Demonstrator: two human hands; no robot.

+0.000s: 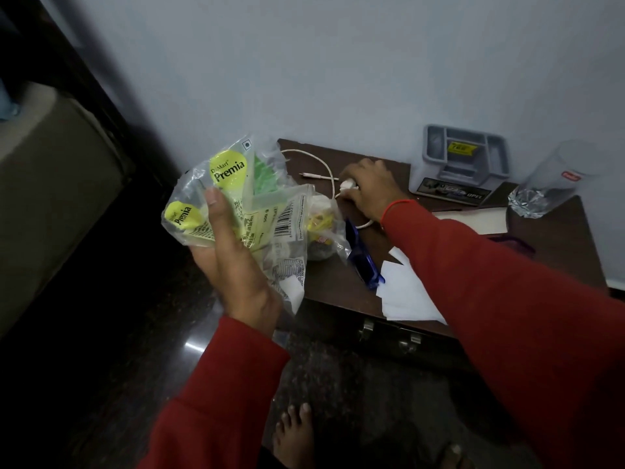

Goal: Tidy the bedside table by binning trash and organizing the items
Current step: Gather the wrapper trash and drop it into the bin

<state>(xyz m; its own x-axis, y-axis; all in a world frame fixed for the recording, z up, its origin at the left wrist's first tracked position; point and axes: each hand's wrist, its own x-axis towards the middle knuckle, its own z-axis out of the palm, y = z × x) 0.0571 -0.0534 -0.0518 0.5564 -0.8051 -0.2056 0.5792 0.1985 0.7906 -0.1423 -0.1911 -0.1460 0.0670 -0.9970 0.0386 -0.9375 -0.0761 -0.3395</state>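
Wrappers in 1 hand, cable under the other.
The left hand [233, 265] clamps crinkly wrappers [243, 204]; the right hand [368, 187] closes on the white cable [321, 164], which could snag the sunglasses [363, 262].

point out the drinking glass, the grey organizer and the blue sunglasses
drinking glass [546, 179]: head view, on its clear side wall.
grey organizer [463, 164]: head view, on its front compartment wall.
blue sunglasses [363, 257]: head view, on the frame's blue arm.

"D-Mart Premia" and "500 g" stand on the plastic wrappers [236, 204].
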